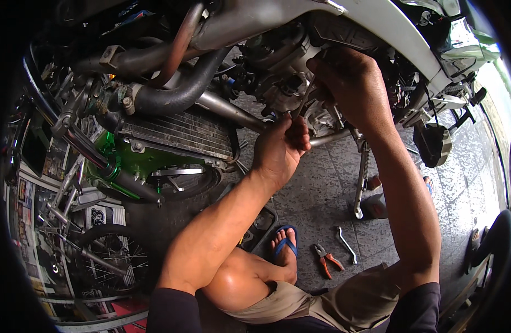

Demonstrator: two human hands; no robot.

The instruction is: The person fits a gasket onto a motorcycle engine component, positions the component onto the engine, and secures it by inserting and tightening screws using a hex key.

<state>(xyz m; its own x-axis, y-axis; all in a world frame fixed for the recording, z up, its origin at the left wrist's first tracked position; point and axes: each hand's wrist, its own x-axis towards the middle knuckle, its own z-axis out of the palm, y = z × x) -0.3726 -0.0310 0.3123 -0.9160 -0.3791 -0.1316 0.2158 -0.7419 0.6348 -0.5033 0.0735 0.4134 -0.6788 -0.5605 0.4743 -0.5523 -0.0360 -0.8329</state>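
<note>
My left hand (280, 147) is closed, its fingers curled beside the motorcycle's engine (283, 91). A slim metal rod (306, 99), perhaps a tool, rises from its thumb and fingertips toward my other hand. My right hand (349, 83) is higher up, bent over the engine's side below the frame, with its fingers curled in. The thumb lies close to the rod's upper end. What the right fingers grip is hidden behind the hand and in shadow.
A radiator (178, 136) and a black hose (180, 100) lie left of my hands. The kickstand (360, 183) hangs below my right forearm. Orange-handled pliers (327, 261) and a wrench (346, 245) rest on the tiled floor by my sandalled foot (286, 250). A spoked wheel (114, 258) stands at left.
</note>
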